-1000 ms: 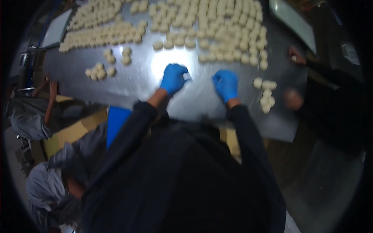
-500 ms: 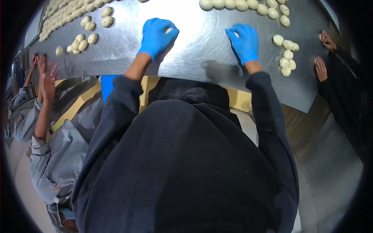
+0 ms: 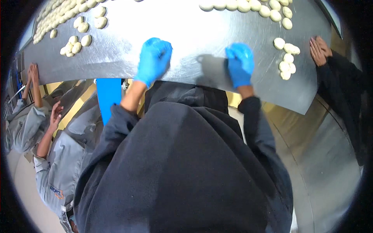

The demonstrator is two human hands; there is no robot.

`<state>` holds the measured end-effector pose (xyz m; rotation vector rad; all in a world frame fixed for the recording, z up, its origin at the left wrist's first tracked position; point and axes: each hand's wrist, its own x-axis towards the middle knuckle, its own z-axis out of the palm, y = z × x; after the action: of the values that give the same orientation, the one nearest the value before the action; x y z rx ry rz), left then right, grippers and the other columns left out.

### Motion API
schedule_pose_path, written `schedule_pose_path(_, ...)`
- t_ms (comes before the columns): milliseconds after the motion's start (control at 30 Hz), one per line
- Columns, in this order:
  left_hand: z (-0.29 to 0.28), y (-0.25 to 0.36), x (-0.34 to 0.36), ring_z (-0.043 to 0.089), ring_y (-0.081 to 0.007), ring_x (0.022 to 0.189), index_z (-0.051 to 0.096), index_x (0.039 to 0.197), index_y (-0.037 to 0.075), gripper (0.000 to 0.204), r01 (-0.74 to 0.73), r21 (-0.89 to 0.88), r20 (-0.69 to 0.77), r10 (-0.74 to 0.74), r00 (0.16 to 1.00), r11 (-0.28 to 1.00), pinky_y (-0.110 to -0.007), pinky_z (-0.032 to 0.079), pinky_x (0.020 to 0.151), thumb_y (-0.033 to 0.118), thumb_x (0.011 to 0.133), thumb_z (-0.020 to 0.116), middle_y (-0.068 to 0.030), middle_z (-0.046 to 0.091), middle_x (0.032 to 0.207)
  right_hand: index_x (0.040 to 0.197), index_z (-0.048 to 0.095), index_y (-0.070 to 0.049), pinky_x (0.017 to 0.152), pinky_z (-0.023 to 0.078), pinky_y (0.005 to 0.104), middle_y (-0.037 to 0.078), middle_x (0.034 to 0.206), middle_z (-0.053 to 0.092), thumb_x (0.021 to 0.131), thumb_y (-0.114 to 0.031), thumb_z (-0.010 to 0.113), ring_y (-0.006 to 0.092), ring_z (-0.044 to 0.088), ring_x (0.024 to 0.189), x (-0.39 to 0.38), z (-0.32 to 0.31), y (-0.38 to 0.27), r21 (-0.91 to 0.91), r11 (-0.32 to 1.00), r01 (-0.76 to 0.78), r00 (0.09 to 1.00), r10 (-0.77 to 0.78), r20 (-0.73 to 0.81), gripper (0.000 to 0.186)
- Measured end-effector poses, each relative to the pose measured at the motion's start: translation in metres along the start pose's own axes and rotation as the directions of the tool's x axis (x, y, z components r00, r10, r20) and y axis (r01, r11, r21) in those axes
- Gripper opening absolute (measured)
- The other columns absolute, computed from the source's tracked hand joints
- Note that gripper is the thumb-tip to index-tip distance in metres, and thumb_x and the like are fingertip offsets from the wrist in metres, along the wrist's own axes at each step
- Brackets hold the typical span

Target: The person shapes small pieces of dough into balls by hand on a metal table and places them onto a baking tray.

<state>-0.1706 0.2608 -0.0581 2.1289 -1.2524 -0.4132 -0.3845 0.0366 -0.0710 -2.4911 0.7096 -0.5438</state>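
Observation:
My left hand [image 3: 152,60], in a blue glove, is curled closed low over the steel table [image 3: 186,46], left of the middle. My right hand [image 3: 239,64], gloved alike, is closed near the front edge, right of the middle, its shadow falling to its left. A dough ball is cupped in each hand; the fingers hide both now, though a pale bit of each showed a moment earlier. Nearest my right hand is a cluster of pale dough balls [image 3: 286,66]. Another small cluster [image 3: 71,47] sits beyond my left hand.
Many dough balls [image 3: 58,17] fill the far left, and a row of them [image 3: 243,6] runs along the far right. One person's bare hands [image 3: 318,50] rest at the right table edge. Another person's raised hand [image 3: 56,112] is at the left, below the table edge.
Both my hands have drawn back toward me, still closed. At the right, the other person's hands have come together. The raised hand at the left has lowered, and a single dough ball there has moved farther away.

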Motion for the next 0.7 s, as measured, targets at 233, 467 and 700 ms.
schedule_pose_path(233,0.025,0.012,0.089,0.065,-0.0322,0.085,0.073,0.081,0.013,0.016,-0.14,-0.013,-0.218,0.134,0.967,0.99,-0.044,0.049,0.082,0.029,0.082,0.073,-0.0096,0.071,0.084,0.081,0.074,-0.011,0.08,0.05,0.0456,0.008,0.088,0.072,0.086,-0.026,0.07,0.0318,0.066,0.089,0.082,0.023,-0.01,0.082,0.987,0.139,0.985,-0.146,0.093,0.017)
schedule_pose_path(467,0.018,0.022,0.02,0.065,-0.0299,0.086,0.072,0.079,0.013,0.016,-0.121,0.092,0.049,0.117,0.992,0.988,-0.043,0.046,0.088,0.029,0.082,0.073,-0.0069,0.068,0.08,0.083,0.076,-0.011,0.09,0.049,0.043,0.006,0.096,0.073,0.084,-0.024,0.072,0.0264,0.067,0.095,-0.007,0.021,0.0,0.028,0.993,0.114,0.989,-0.111,-0.099,0.014)
schedule_pose_path(700,0.008,0.009,0.072,0.066,-0.0299,0.089,0.071,0.081,0.01,0.015,-0.103,0.269,-0.136,0.143,0.98,0.958,-0.041,0.05,0.084,0.025,0.083,0.073,-0.0075,0.071,0.085,0.079,0.073,-0.008,0.084,0.05,0.0433,0.01,0.085,0.072,0.087,-0.023,0.071,0.031,0.066,0.086,0.076,-0.003,0.014,-0.024,0.996,0.087,0.994,-0.085,0.066,0.016)
